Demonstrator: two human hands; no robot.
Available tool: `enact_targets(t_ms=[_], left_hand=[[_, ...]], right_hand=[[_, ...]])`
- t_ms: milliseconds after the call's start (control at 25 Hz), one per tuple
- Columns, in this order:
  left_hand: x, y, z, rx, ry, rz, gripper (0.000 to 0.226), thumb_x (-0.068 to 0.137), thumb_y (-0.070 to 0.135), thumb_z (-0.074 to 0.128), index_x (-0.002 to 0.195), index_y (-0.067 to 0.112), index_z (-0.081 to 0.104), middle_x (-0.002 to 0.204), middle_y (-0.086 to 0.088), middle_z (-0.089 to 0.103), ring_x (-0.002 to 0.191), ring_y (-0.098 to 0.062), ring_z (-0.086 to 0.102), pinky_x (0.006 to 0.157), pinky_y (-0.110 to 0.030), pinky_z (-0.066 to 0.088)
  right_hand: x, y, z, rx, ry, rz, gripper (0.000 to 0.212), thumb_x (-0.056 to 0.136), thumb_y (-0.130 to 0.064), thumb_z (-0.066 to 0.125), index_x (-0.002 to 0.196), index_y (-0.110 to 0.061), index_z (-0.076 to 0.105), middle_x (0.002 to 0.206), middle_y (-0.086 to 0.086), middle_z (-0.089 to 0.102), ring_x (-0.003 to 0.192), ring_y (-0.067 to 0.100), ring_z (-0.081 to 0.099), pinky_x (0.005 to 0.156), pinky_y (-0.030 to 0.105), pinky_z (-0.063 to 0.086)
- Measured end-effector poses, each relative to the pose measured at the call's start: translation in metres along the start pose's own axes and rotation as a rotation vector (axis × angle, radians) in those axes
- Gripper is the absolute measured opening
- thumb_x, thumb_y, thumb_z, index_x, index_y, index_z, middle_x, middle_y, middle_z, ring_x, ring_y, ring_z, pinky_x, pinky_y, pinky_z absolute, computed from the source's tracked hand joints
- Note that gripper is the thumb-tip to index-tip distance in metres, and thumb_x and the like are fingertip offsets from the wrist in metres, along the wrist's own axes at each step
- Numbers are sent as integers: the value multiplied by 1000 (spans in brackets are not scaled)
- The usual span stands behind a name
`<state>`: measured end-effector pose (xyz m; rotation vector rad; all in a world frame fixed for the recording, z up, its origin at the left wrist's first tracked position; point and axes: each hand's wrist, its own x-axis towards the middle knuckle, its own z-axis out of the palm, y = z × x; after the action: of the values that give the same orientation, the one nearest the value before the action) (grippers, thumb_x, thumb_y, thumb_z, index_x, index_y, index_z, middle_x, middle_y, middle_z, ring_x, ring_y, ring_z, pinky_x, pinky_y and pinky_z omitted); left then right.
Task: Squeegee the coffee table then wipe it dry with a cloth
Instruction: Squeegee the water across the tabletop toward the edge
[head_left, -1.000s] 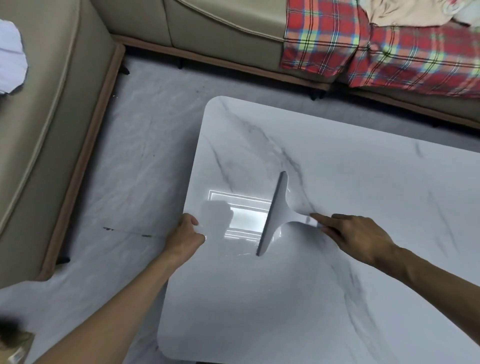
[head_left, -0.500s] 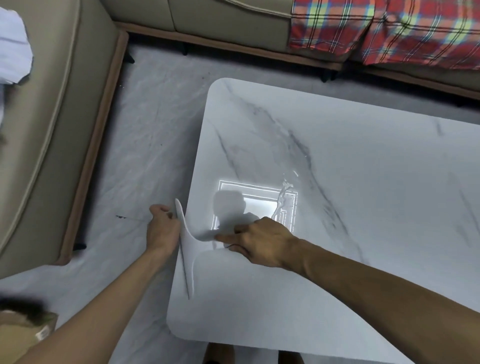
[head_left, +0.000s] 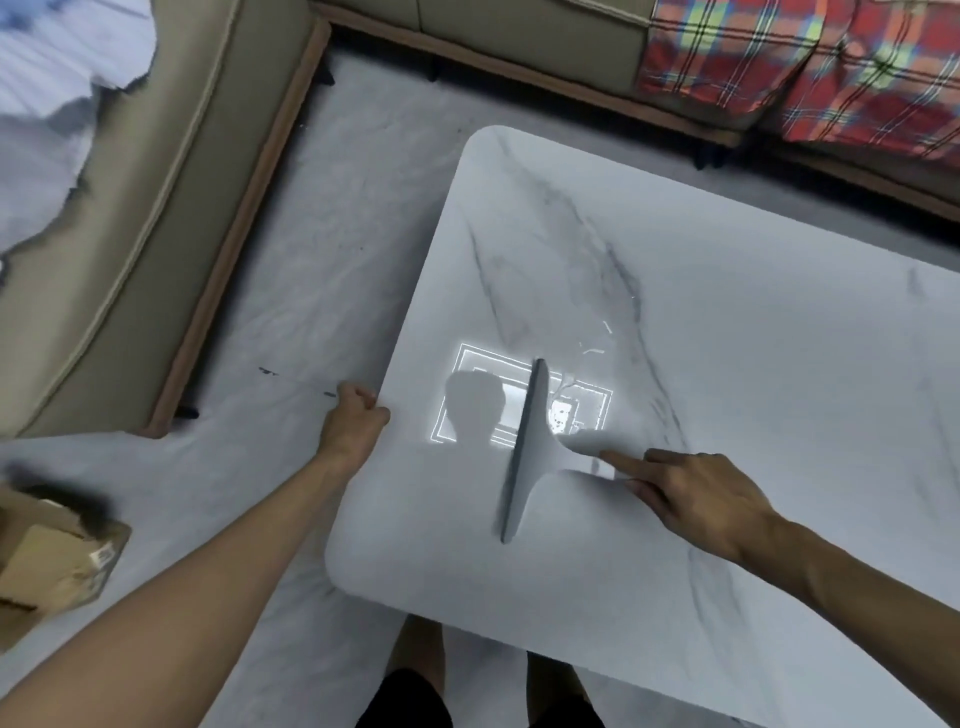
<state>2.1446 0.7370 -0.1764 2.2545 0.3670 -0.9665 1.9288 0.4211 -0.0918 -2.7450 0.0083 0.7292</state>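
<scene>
A white marble-pattern coffee table (head_left: 727, 364) fills the middle and right of the view. A grey T-shaped squeegee (head_left: 530, 447) lies with its blade on the tabletop near the left end, blade running front to back. My right hand (head_left: 691, 499) holds its handle, index finger stretched along it. My left hand (head_left: 353, 421) is curled on the table's left edge. Thin water streaks (head_left: 597, 348) glint just beyond the blade, beside a bright reflection of a ceiling light. No cloth for drying is identifiable.
A beige sofa (head_left: 130, 234) wraps the left and back, with a red plaid blanket (head_left: 805, 62) at the top right. White fabric (head_left: 57, 104) lies on the left seat. A cardboard box (head_left: 47, 561) sits on the grey floor at the lower left. My legs show below the table's front edge.
The squeegee went from mid-table to the left edge by my left hand, then came back right onto the tabletop. My left hand stayed at the table's left edge.
</scene>
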Motion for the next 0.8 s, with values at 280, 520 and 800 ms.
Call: enact_targets(t_ms=[280, 520, 800], left_hand=[[-45, -90, -27, -12, 355, -27, 22, 80, -5, 61, 91, 13, 55, 92, -7, 65, 85, -25, 60, 76, -27, 44], [-85, -133, -8, -103, 416, -100, 5, 89, 6, 60, 91, 9, 62, 88, -12, 71, 84, -30, 68, 81, -38, 55], [-84, -138, 12, -48, 152, -172, 38, 92, 7, 42, 130, 14, 43, 118, -8, 59, 90, -23, 56, 75, -29, 44]], right_hand=[[88, -161, 51, -169, -190, -515, 44, 104, -34, 36, 147, -38, 32, 121, 3, 62, 99, 30, 64, 77, 36, 48], [66, -109, 50, -123, -129, -423, 45, 103, -39, 29, 146, -50, 25, 116, -4, 62, 93, 29, 65, 66, 33, 43], [-21, -23, 24, -106, 20, -113, 47, 98, -47, 26, 143, -58, 21, 67, -12, 47, 52, 23, 59, 44, 30, 47]])
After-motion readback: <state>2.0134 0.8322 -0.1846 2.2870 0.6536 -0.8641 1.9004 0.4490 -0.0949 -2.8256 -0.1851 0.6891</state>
